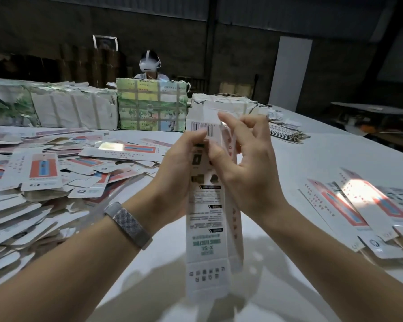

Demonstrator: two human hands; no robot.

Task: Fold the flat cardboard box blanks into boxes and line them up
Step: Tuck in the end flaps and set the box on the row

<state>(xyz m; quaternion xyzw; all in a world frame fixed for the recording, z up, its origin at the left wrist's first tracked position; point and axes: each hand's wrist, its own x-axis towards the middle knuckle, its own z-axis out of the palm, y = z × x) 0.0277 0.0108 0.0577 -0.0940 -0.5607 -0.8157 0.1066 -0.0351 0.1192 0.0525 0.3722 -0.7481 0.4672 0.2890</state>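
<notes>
A white table (312, 154) is filling most of the view. Along its far edge, behind the held box, wrapped bundles (75, 108) are sitting in a row, the green-patterned one (151, 105) standing directly beyond the box's top. Left of the box, a loose heap of flat box blanks (33, 182) is spreading across the table (many are lying printed side up, showing a red and blue panel). Right of the box, a few folded boxes (363, 205) are lying side by side, touching one another.

The box (205, 228) itself, long and narrow, is being held above the table, roughly upright, with its barcode end up. The left hand (179, 177) is gripping its upper part from the left, thumb on the printed face. The right hand (244, 166) is pinching the top flap with thumb and forefinger, the other fingers spread loosely. A mesh wristband (128, 225) is sitting on the left wrist.
</notes>
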